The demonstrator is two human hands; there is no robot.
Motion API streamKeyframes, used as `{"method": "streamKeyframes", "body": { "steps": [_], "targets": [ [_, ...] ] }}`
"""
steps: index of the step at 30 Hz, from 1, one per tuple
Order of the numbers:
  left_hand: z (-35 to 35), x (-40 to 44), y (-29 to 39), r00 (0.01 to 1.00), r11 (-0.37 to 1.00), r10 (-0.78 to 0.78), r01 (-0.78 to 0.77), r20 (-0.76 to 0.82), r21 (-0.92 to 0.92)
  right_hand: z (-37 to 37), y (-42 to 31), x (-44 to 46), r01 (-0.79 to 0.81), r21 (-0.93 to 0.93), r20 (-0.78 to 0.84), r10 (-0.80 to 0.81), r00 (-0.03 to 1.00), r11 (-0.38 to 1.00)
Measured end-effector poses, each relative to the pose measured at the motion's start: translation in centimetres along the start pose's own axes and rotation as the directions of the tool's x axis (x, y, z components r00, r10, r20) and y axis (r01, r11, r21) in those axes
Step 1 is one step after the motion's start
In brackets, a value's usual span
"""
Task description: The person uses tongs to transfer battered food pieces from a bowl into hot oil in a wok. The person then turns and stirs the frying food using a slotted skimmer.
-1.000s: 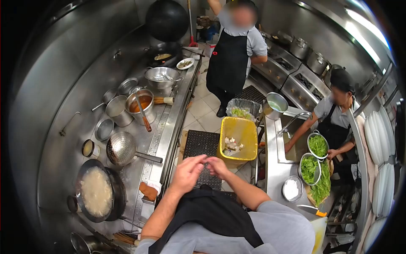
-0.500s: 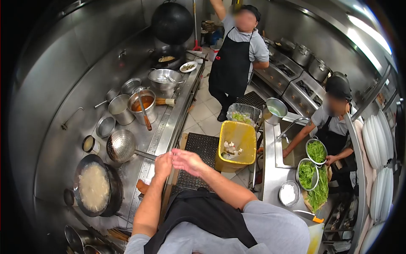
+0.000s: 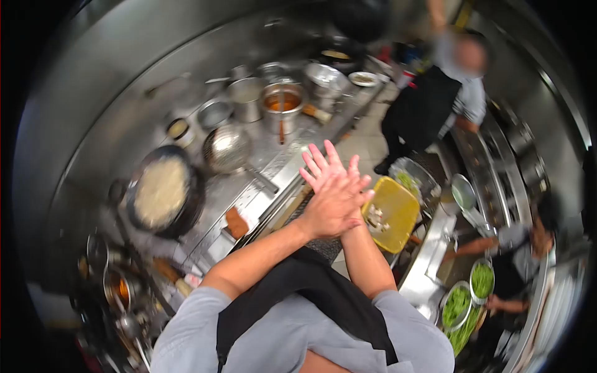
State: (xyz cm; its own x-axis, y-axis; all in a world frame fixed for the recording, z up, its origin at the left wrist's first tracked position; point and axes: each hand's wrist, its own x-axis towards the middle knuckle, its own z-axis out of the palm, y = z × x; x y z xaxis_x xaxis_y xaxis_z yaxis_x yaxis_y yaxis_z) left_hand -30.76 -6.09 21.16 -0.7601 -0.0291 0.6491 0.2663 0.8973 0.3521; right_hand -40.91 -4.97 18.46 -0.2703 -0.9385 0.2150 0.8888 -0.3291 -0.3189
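My left hand lies across my right hand, and the two press together in front of my chest. Fingers on both are stretched out and spread, with nothing held. Part of the right palm is hidden beneath the left hand. A perforated metal skimmer rests on the steel counter just left of my hands, its handle pointing toward me. Beyond it stands a black wok full of pale, cloudy liquid. To the right of my hands is a yellow bin with scraps inside.
Pots stand along the counter's back, one a pot of orange liquid with a tool across it. One person in a black apron stands ahead with an arm raised. Another person works at the right-hand sink beside colanders of green vegetables.
My hands have come together, the left now over the right, with fingers spread. The view has swung toward the left, so the wok and skimmer appear further right and higher.
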Motion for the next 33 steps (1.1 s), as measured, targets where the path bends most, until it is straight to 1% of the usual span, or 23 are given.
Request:
{"method": "streamKeyframes", "body": {
  "steps": [1, 2, 3, 4, 6, 7, 8, 9, 10, 11, 12, 13, 15, 16, 19, 21, 23, 25, 26, 28, 29, 30, 33],
  "targets": [
    [0.8, -1.6, -1.6, 0.999, 0.990, 0.025, -0.029, 0.031, 0.136, -0.1, 0.4, -0.4, -0.055, -0.027, 0.000, 0.055, 0.998, 0.998],
    [0.6, -2.5, -2.4, 0.998, 0.989, -0.064, 0.061, 0.020, 0.132, -0.2, 0.4, -1.2, -0.114, -0.049, 0.001, 0.114, 0.993, 0.992],
    [0.0, -3.1, -3.9, 0.989, 0.981, -0.148, 0.146, 0.002, 0.126, -0.4, 0.6, -1.6, -0.101, 0.013, -0.084, 0.102, 0.991, 0.995],
    [-0.7, -4.5, -5.7, 0.946, 0.941, -0.322, 0.322, -0.015, 0.103, 1.2, 0.7, -2.1, -0.089, -0.072, -0.151, 0.078, 0.986, 0.993],
    [-1.0, -8.2, -10.2, 0.790, 0.790, -0.613, 0.614, -0.033, 0.017, 1.9, 0.8, -2.5, -0.168, -0.086, -0.076, 0.162, 0.984, 0.982],
    [-0.4, -11.3, -13.4, 0.603, 0.631, -0.768, 0.769, 0.216, 0.098, 2.2, 0.7, -2.4, -0.208, -0.136, -0.014, 0.208, 0.978, 0.969],
    [-0.4, -13.2, -14.1, 0.631, 0.630, -0.757, 0.774, 0.166, -0.067, 2.6, 0.9, -1.5, -0.195, -0.329, 0.034, 0.218, 0.975, 0.924],
    [-0.2, -14.4, -13.9, 0.656, 0.623, -0.746, 0.748, 0.114, -0.227, 2.8, 1.2, -0.9, -0.157, -0.503, 0.083, 0.229, 0.970, 0.850],
    [-0.6, -13.9, -12.5, 0.549, 0.461, -0.834, 0.753, 0.061, -0.470, 2.9, 1.7, -0.4, -0.093, -0.654, 0.133, 0.236, 0.963, 0.750],
    [-0.6, -12.8, -10.9, 0.428, 0.284, -0.902, 0.673, 0.047, -0.683, 1.4, 2.8, 0.4, 0.035, -0.788, 0.216, 0.224, 0.950, 0.614],
    [-0.3, -12.0, -9.6, 0.306, 0.107, -0.950, 0.517, 0.067, -0.849, -0.1, 4.0, 1.2, 0.177, -0.873, 0.298, 0.211, 0.931, 0.454],
    [0.6, -12.3, -9.6, 0.354, -0.015, -0.926, 0.317, 0.133, -0.948, -1.0, 5.2, 1.5, 0.297, -0.931, 0.345, 0.242, 0.907, 0.213],
    [2.5, -13.2, -9.8, 0.481, -0.289, -0.853, -0.115, 0.201, -0.951, -3.1, 7.4, 1.8, 0.503, -0.817, 0.402, 0.347, 0.847, -0.281],
    [1.8, -12.0, -8.2, 0.267, -0.178, -0.954, -0.134, 0.137, -0.975, -5.2, 8.0, 1.4, 0.537, -0.815, 0.479, 0.268, 0.836, -0.218],
    [-2.5, -13.4, -4.1, 0.173, -0.115, -0.968, 0.344, 0.183, -0.932, -13.8, 9.2, 1.1, 0.083, -0.990, 0.051, 0.266, 0.963, -0.111],
    [-5.0, -15.7, -1.7, 0.295, -0.141, -0.934, 0.211, 0.201, -0.967, -19.6, 8.3, -0.2, -0.161, -0.930, -0.286, 0.374, 0.882, -0.331],
    [-6.6, -16.8, 1.5, 0.091, -0.101, -0.989, 0.183, 0.119, -0.978, -27.6, 6.6, -4.6, -0.208, -0.883, -0.365, 0.337, 0.867, -0.421],
    [-6.2, -19.6, 3.4, -0.094, 0.021, -0.995, 0.224, -0.043, -0.974, -36.7, 4.0, -10.2, -0.131, -0.769, -0.462, 0.404, 0.789, -0.625],
    [-5.9, -20.8, 4.3, -0.172, 0.055, -0.981, 0.190, -0.088, -0.980, -39.7, 1.9, -12.3, -0.127, -0.721, -0.601, 0.523, 0.604, -0.681],
    [-5.4, -22.8, 5.8, -0.304, 0.118, -0.939, 0.149, -0.159, -0.982, -53.2, -1.2, -20.5, 0.055, -0.582, -0.730, 0.550, 0.406, -0.812],
    [-5.0, -23.6, 6.4, -0.357, 0.146, -0.915, 0.139, -0.187, -0.979, -54.0, -4.0, -23.1, 0.049, -0.635, -0.725, 0.616, 0.309, -0.771],
    [-4.8, -24.2, 6.7, -0.408, 0.173, -0.888, 0.130, -0.212, -0.976, -53.1, -4.8, -23.5, -0.021, -0.642, -0.747, 0.619, 0.244, -0.767],
    [-3.8, -25.2, 6.9, -0.411, 0.223, -0.866, 0.197, -0.287, -0.955, -47.9, -6.3, -23.4, -0.329, -0.503, -0.858, 0.506, 0.082, -0.799]
  ]
}}
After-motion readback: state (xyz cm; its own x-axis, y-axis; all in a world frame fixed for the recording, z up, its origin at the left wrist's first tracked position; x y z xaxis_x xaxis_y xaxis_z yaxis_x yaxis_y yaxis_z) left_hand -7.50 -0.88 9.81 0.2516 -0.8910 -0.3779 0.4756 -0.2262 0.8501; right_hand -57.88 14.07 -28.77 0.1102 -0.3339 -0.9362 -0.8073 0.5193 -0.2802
